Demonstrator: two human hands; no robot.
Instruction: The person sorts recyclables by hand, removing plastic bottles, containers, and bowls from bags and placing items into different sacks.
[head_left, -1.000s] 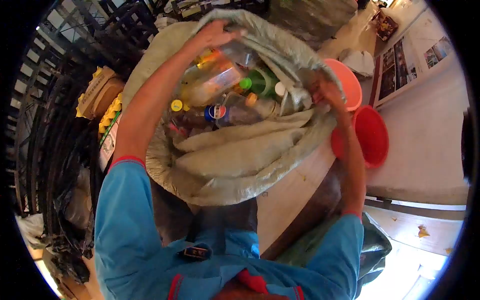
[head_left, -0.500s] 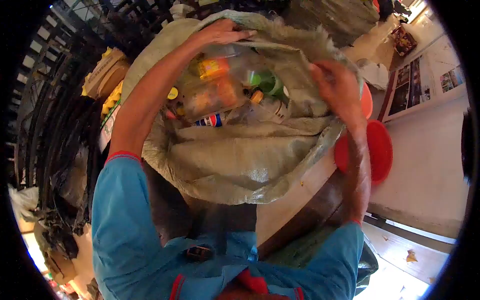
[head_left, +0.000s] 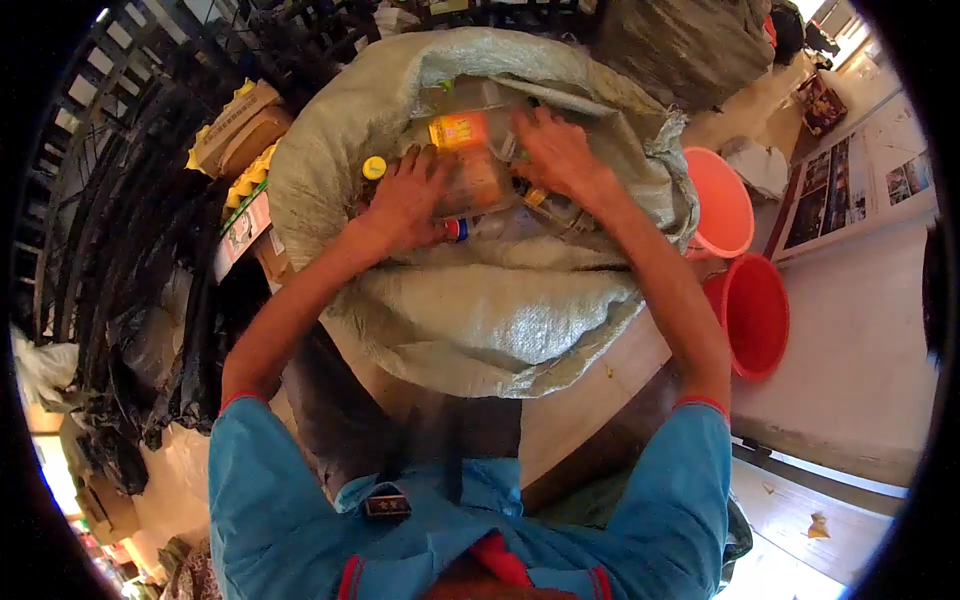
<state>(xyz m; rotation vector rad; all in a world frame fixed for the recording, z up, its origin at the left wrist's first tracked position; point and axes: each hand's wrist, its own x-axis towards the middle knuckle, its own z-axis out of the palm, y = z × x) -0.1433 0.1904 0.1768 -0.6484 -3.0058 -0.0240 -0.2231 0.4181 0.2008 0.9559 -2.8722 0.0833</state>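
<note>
A large woven sack [head_left: 480,320] stands before me with its mouth wide, holding several used plastic bottles. My left hand [head_left: 408,200] lies on the bottles at the left, fingers spread. Just beside it are a yellow cap [head_left: 374,167] and a small blue and red label [head_left: 457,230], partly covered by the hand. A clear plastic bottle with an orange and yellow label [head_left: 458,130] lies between my hands. My right hand [head_left: 555,155] rests over the bottles on the right, slightly blurred, its fingers reaching down and apart. Its fingertips partly cover the bottles beneath.
A pink bucket [head_left: 722,205] and a red bucket [head_left: 757,318] stand right of the sack. Cardboard [head_left: 235,130] lies at the left, near dark piled material [head_left: 130,270]. Another full sack [head_left: 685,50] is behind, and a white panel with pictures [head_left: 850,175] is at the right.
Both hands have left the sack's rim and come down inward onto the bottles. The rim has folded back, and the green bottle is now mostly hidden by my right hand.
</note>
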